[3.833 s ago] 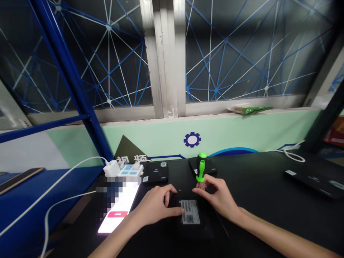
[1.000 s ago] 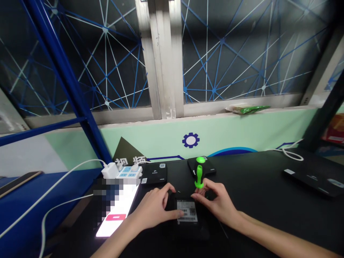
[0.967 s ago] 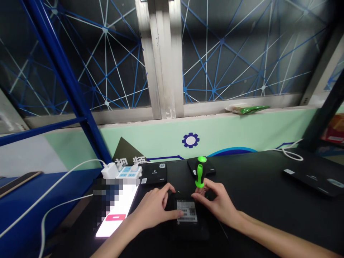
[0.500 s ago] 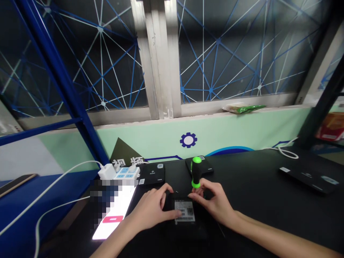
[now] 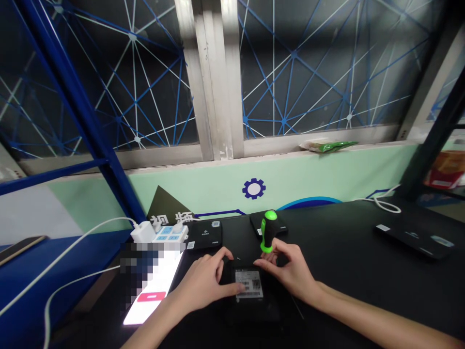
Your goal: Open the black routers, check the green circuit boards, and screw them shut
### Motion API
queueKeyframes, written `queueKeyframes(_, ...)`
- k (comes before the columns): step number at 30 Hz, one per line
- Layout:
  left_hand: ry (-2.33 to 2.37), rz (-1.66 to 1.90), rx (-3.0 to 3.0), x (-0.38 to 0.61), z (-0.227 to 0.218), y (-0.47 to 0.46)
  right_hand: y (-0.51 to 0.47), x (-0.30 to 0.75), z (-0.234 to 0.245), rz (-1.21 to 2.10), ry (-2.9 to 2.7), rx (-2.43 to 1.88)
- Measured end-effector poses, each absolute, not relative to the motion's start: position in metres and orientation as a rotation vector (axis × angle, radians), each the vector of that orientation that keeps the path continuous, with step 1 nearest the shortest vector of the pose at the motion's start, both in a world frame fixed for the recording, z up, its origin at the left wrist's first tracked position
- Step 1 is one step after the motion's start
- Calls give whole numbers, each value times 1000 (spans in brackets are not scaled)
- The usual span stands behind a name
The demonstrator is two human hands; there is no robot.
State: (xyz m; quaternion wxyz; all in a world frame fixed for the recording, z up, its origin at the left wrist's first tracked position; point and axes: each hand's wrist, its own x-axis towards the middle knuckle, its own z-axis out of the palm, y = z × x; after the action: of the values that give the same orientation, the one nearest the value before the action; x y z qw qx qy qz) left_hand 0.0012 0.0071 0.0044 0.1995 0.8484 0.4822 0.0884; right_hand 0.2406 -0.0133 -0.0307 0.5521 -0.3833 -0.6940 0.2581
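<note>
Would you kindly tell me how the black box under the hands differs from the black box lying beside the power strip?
The box under the hands shows a large white label and is pressed by the left hand; the box by the power strip shows only small marks and lies untouched, farther back. Both are flat, black and lying on the dark table.

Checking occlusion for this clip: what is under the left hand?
The left hand lies on the black box, thumb at its white label. The box's left edge beneath the palm is covered.
</note>
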Motion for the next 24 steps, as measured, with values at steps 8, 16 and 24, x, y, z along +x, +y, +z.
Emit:
queueKeyframes(8,1340,267,2367,1,3,7,-23,248,-23,651,-1797,-712)
queueKeyframes(16,1344,274,2379,0,2,7,-15,240,-30,638,-1638,-885)
queueKeyframes(24,1344,283,2366,0,3,6,-23,248,-24,637,-1773,-775)
